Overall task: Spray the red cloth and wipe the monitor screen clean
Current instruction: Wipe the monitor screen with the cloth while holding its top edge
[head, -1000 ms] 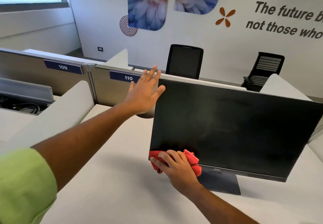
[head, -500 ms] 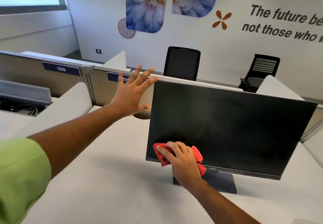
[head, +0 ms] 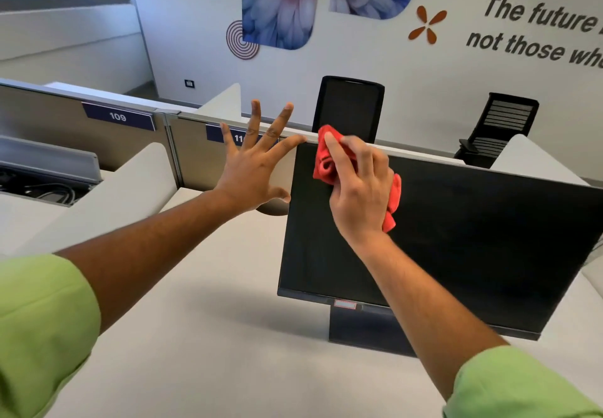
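A black monitor [head: 456,241] stands on the white desk [head: 202,336], its screen dark. My right hand [head: 359,189] holds a crumpled red cloth [head: 324,164] against the screen's upper left corner, fingers curled over it. My left hand [head: 257,163] is spread wide with straight fingers just left of the monitor's left edge; its forefinger tip reaches the top corner, and I cannot tell whether it touches. No spray bottle is in view.
Grey partition panels [head: 81,130] labelled 109 and 110 run behind the desk, with white dividers [head: 130,185] on either side. Two black office chairs [head: 350,107] [head: 499,127] stand beyond by the wall. Cables [head: 49,189] lie in the left cubicle.
My right hand has carried the red cloth from the screen's lower left corner up to its upper left corner. My left hand stays beside the monitor's left edge, fingers spread wider.
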Available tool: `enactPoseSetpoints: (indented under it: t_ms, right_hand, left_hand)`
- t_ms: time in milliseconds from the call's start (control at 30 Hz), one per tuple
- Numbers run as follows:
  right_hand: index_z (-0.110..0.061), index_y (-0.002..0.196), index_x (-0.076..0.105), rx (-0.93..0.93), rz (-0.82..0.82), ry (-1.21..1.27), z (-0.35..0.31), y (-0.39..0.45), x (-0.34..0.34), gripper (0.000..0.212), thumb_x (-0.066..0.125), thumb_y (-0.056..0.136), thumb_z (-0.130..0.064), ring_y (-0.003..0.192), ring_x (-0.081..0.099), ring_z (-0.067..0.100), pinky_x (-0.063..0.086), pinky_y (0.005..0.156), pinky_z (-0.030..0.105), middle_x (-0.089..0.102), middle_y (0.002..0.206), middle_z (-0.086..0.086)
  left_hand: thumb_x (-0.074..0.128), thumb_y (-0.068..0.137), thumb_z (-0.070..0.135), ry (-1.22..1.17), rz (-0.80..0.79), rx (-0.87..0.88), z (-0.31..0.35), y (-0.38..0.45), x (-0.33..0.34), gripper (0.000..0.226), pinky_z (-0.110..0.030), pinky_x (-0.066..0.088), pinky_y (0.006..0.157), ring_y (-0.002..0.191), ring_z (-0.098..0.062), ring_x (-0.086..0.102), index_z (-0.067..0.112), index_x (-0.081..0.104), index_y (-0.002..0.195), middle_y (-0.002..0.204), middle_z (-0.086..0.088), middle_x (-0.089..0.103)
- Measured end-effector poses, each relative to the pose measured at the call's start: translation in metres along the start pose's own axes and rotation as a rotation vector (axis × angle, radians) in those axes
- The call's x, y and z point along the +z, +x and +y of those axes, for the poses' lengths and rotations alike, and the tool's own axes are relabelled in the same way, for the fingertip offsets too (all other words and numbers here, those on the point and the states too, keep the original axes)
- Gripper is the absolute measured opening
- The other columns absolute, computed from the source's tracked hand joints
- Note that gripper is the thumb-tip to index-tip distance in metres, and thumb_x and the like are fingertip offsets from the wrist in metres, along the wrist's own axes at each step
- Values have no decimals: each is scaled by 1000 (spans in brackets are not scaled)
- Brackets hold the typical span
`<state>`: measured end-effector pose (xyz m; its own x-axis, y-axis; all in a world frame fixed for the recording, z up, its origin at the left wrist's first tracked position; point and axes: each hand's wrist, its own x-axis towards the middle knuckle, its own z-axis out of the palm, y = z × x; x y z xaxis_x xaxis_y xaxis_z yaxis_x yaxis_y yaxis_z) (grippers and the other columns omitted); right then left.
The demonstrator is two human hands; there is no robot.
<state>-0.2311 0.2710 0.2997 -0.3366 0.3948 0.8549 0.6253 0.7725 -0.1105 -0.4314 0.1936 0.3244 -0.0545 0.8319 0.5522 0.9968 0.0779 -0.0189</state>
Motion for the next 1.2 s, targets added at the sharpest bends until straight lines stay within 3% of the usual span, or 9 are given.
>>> enactPoseSetpoints:
  t_ms: [200,367,433,600,700,800,900,1033,1200]
  right_hand:
    - [-19,153,55,-167,-24,-33,-11,-17,20,57,69,99,-14,133,49,32,48,103,51,58,149,10]
    - [-24,156,51,-327,-181,-60,-7,-72,31,53,51,104,-14,137,46,30,39,107,45,49,155,1]
    - [-25,158,49,-385,-242,-66,-1,-99,34,52,48,106,-14,137,46,29,39,106,44,49,155,-1]
    - [-26,153,52,-686,-475,-99,18,-183,26,68,74,89,-19,130,47,24,49,98,42,52,146,-7]
    - [-29,149,55,-727,-579,-71,22,-193,20,77,85,79,-24,127,47,23,55,95,40,53,143,-9]
    - [-31,147,57,-705,-498,-86,21,-157,16,60,73,90,-19,122,50,24,51,88,39,56,139,-7]
    - [-25,146,62,-539,-297,-58,27,-85,8,50,61,99,-9,117,58,30,47,82,43,64,136,2]
    - [-20,150,59,-309,-79,-57,35,10,1,56,69,96,-6,125,51,33,52,92,47,59,140,11]
    - [-20,145,64,-367,-112,-47,23,-25,14,44,58,103,-12,124,54,33,51,98,45,64,137,12]
  left_hand:
    - [87,68,54,-187,-16,22,-4,4,5,120,-84,-4,110,153,-36,-27,36,16,163,170,9,-14]
    - [81,75,56,-233,3,14,-8,4,9,109,-80,-4,114,152,-29,-30,36,19,163,158,20,-38]
    - [85,71,53,-221,-8,15,-10,4,9,114,-80,-4,113,152,-29,-30,36,19,163,161,18,-33]
    - [87,72,50,-195,-51,-15,-8,5,9,114,-80,-5,114,155,-33,-24,35,19,163,168,5,-17]
    - [86,74,50,-186,-69,-41,-7,4,8,115,-79,-5,114,155,-33,-23,34,16,163,171,-1,-14]
    - [88,73,46,-197,-66,-49,-3,5,5,119,-79,-4,115,154,-30,-26,36,13,164,169,0,-20]
    - [92,69,41,-198,-65,-25,-1,8,2,123,-79,-5,114,151,-23,-31,38,11,163,164,7,-27]
    - [91,71,40,-204,-96,-66,-1,6,3,125,-78,-6,115,149,-19,-35,41,5,162,162,7,-34]
    - [90,71,40,-248,-86,-29,-1,4,4,126,-81,-3,113,147,-19,-38,42,2,162,150,24,-48]
